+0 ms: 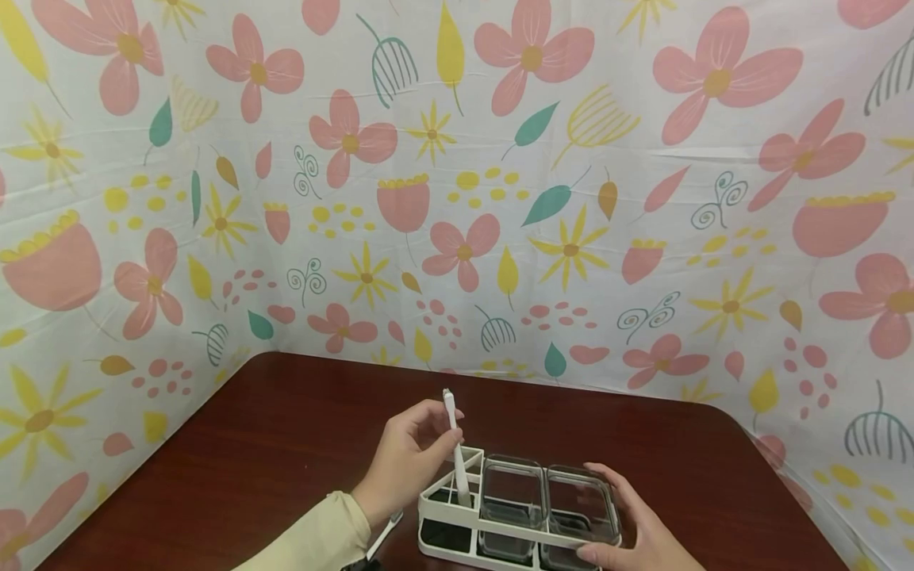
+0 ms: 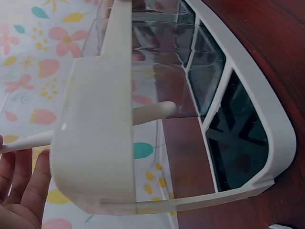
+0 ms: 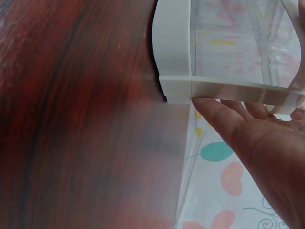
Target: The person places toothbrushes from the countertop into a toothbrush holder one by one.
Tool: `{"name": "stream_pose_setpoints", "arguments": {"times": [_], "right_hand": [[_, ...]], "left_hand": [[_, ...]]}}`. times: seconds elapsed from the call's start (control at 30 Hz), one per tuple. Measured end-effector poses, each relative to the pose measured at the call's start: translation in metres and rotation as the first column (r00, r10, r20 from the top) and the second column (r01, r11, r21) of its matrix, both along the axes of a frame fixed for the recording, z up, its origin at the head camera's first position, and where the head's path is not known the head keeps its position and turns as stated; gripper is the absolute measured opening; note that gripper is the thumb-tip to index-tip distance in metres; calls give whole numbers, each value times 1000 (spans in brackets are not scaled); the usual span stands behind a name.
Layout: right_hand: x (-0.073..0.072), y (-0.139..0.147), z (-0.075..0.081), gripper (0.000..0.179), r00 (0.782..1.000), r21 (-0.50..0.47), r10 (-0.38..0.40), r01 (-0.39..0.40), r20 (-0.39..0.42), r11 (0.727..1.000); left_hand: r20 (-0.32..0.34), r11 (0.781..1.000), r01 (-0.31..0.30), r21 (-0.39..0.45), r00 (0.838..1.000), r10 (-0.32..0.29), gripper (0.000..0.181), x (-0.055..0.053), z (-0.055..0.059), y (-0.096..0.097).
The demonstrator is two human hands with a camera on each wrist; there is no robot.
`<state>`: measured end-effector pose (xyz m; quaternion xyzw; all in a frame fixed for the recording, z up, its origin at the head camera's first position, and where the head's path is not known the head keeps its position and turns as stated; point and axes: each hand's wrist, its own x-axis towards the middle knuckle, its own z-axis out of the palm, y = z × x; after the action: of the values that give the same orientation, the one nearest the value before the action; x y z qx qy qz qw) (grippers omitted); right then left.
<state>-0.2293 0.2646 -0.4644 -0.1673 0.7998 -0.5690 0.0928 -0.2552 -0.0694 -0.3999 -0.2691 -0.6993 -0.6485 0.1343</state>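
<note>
My left hand (image 1: 410, 452) pinches a white toothbrush (image 1: 460, 476) near its upper part, head upward. The lower end of the brush is inside the left compartment of a white toothbrush holder (image 1: 446, 514). In the left wrist view, the toothbrush handle (image 2: 155, 113) passes through the top frame, its rounded end above the dark base (image 2: 238, 138). My right hand (image 1: 639, 519) grips the holder's right end, thumb in front and fingers behind. Two clear cups (image 1: 512, 492) sit side by side in the holder's other compartments. In the right wrist view, fingers (image 3: 219, 114) touch the holder's side bar (image 3: 238, 90).
Another white brush (image 1: 385, 533) lies on the dark wooden table (image 1: 321, 428) left of the holder, next to a black object (image 1: 362, 565) cut off by the frame edge. A flower-patterned cloth (image 1: 464, 159) hangs behind and beside the table.
</note>
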Motion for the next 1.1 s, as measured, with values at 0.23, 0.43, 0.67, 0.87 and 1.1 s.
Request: {"name": "stream_pose_setpoints", "arguments": {"times": [0.23, 0.43, 0.67, 0.87, 1.1], "right_hand": [[0, -1, 0, 79, 1000, -18, -7, 7, 17, 1000], [1, -2, 1, 79, 1000, -35, 1, 0, 28, 999], [1, -2, 1, 79, 999, -45, 4, -2, 34, 999], [1, -2, 1, 80, 999, -48, 3, -1, 43, 999], [2, -3, 1, 79, 999, -38, -11, 12, 36, 999]], "left_hand": [[-23, 998, -33, -52, 999, 32, 12, 1, -6, -1], [-54, 998, -32, -62, 998, 29, 11, 1, -12, -1], [-11, 997, -26, -77, 1000, 25, 18, 3, -17, -2], [-20, 996, -25, -81, 1000, 23, 18, 4, -21, -2], [-42, 994, -46, -101, 998, 42, 17, 5, -24, -2]]}}
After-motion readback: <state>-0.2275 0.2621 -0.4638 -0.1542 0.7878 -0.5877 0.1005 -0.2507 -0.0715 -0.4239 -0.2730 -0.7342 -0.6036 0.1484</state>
